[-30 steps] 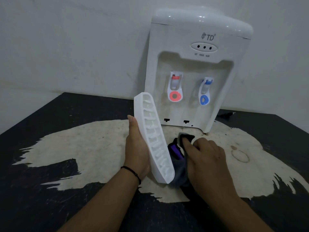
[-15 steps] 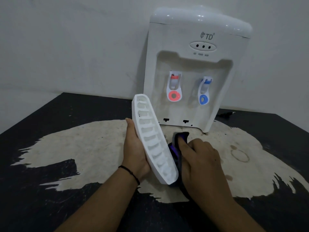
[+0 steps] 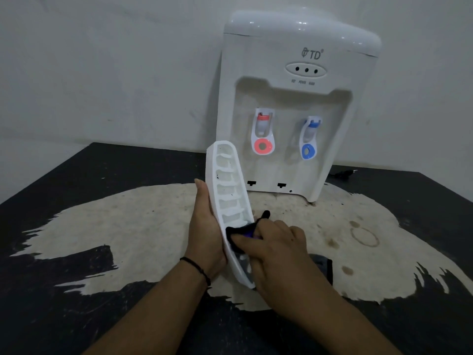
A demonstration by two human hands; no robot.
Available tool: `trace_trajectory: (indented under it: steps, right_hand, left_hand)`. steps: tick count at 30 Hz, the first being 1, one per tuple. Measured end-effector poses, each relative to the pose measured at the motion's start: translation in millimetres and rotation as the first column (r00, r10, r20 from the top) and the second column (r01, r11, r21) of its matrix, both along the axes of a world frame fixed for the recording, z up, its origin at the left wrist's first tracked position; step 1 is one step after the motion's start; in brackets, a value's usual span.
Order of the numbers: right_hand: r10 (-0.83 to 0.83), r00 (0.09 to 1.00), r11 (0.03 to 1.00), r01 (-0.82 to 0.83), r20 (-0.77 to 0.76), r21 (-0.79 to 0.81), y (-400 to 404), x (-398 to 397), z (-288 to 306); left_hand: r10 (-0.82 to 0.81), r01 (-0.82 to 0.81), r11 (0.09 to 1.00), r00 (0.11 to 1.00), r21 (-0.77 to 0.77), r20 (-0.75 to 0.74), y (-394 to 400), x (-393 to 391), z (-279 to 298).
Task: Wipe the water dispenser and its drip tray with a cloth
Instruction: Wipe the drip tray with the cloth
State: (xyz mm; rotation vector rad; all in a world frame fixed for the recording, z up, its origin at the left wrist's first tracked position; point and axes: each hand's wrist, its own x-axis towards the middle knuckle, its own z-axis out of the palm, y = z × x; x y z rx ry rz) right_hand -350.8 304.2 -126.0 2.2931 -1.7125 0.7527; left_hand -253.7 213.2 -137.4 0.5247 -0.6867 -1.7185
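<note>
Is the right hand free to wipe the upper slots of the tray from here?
Probably yes: the right hand presses the cloth on the tray, and its upper slots face it uncovered.

Dim, soft indoor light; slight grain; wide-angle bending at edges.

Looks like a plain room in a home or small back office, can't tell which. Small countertop water dispenser (image 3: pixel 294 103) w/ red and blue taps, "TD" logo on front, sits against a bare, scuffed whitish wall (image 3: pixel 102 67). It stands on a black table (image 3: pixel 64 316) w/ the top coat worn off in a big pale patch, ring stains on it. Dim light, no other furniture in shot.
</note>
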Motion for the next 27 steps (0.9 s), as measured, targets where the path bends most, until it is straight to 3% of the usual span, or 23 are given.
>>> trace_trajectory:
  steps: [3, 4, 6, 10, 14, 17, 21, 25, 27]
  right_hand:
    - [-0.003, 1.0, 0.997, 0.004, -0.017, 0.083, 1.8, 0.1, 4.3]
    - [-0.006, 1.0, 0.98, 0.001, 0.027, 0.201, 3.8, 1.4, 8.1]
    - [-0.036, 0.96, 0.911, -0.084, 0.279, 0.404, 6.9, 3.8, 11.1]
    - [-0.183, 0.688, 0.848, -0.251, 0.702, 0.466, 11.4, 7.6, 18.5]
    - [-0.273, 0.484, 0.804, -0.36, 0.831, 0.474, 13.2, -3.4, 23.6]
    - [-0.294, 0.356, 0.884, -0.251, 0.887, 0.393, 14.3, -10.8, 24.9]
    - [-0.192, 0.457, 0.973, -0.025, 0.869, 0.228, 16.2, -17.7, 25.3]
    - [-0.109, 0.698, 0.993, 0.11, 0.707, 0.045, 14.5, -21.5, 12.3]
    - [-0.1, 0.829, 0.985, 0.16, 0.55, -0.062, 11.1, -23.6, 3.9]
  left_hand:
    - [-0.013, 0.015, 1.0, 0.998, -0.024, 0.06, 3.4, -0.4, -0.5]
    - [-0.004, 0.007, 0.999, 0.996, -0.034, 0.085, 4.3, -0.5, -0.8]
    - [0.027, -0.021, 0.998, 0.993, -0.058, 0.115, 6.9, -0.4, -0.5]
    - [0.105, -0.088, 0.989, 0.982, -0.115, 0.154, 9.9, -0.1, -1.2]
    - [0.113, -0.091, 0.987, 0.978, -0.13, 0.175, 10.3, 0.4, -0.1]
    - [0.114, -0.104, 0.991, 0.984, -0.082, 0.135, 9.9, 2.3, 0.7]
    - [0.13, -0.131, 0.991, 0.988, 0.006, 0.089, 6.4, 4.9, 0.3]
    - [0.147, -0.147, 0.989, 0.989, 0.027, 0.013, 6.2, 6.8, 2.3]
    - [0.153, -0.152, 0.988, 0.988, 0.027, -0.006, 6.3, 7.8, 4.4]
